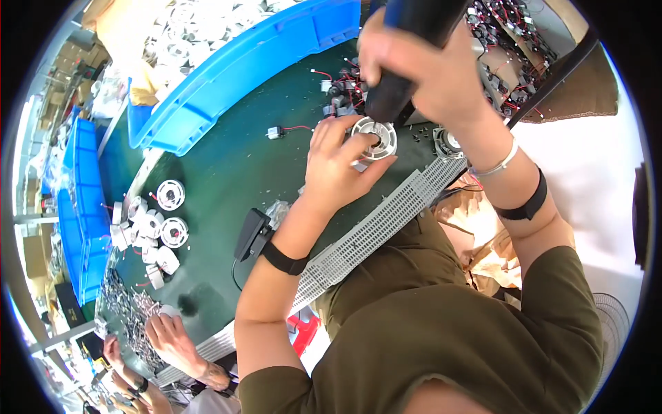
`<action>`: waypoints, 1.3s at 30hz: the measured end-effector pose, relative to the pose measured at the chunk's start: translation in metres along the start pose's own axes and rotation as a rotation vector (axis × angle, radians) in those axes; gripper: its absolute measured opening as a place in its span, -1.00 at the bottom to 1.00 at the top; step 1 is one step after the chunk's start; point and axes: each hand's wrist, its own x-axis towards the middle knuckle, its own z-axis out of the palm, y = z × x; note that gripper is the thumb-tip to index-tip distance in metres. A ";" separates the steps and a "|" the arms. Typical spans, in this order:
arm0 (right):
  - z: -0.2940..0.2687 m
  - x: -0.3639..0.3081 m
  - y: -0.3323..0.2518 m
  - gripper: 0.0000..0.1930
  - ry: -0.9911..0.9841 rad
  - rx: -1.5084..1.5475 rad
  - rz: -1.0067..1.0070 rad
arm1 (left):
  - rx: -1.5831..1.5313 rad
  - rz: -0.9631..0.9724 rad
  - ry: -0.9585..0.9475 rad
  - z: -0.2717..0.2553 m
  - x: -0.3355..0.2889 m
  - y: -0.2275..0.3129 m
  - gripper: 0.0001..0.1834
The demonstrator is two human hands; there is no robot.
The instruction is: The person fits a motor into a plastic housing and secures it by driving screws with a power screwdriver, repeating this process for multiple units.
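Note:
My right hand (441,79) is wrapped round a dark, thick power screwdriver (422,24), somewhat blurred. The tool's black nose (387,102) points down at the far rim of a round white plastic housing (388,143). Whether its tip touches the housing cannot be made out. My left hand (336,165) steadies that housing on the green bench, with fingers at its left side and one reaching over the middle. Just beyond lie several small motors (338,93) with red wires. Another round housing (448,143) sits to the right, beside some tiny dark screws (418,132).
A long blue bin (248,69) full of white parts borders the far side. Finished-looking white round units (148,231) are heaped at left. A perforated pale strip (372,238) edges the bench near me. A co-worker's hand (172,341) works by metal pieces (131,317). A cardboard box (572,93) stands right.

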 end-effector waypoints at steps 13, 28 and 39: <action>0.045 0.006 0.043 -0.77 -0.053 -0.576 -0.807 | 1.414 -0.558 -0.404 -0.220 -0.060 -0.079 -0.48; 0.079 0.029 0.109 -0.83 -0.814 -1.014 -0.101 | 1.038 -0.492 -0.503 -0.167 0.139 -0.206 -0.48; 0.004 -0.020 0.033 -0.77 -0.244 -0.018 0.115 | 0.160 -0.507 -0.239 -0.141 0.114 -0.030 -0.49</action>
